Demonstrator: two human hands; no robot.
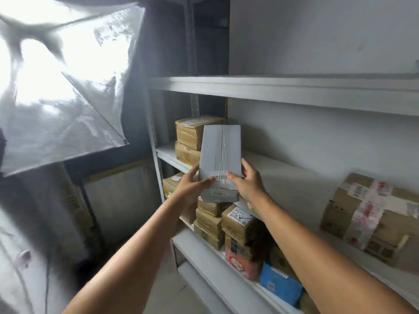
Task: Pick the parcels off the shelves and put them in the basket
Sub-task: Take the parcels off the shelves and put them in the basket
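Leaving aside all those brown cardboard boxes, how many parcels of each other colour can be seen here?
Grey parcel: 1
Pink parcel: 1
Blue parcel: 1
Total: 3

Two arms are showing in the head view, both bare along their whole visible length. The left forearm [136, 245] is running uncovered and smooth down to the wrist, and the left hand [190, 185] is also bare. The right forearm [317, 252] is looking much the same, uncovered all the way to the bare right hand [249, 189]. The fingers [248, 168] are seeming to carry short, plain nails, though the soft, slightly blurred picture is making that hard to confirm.
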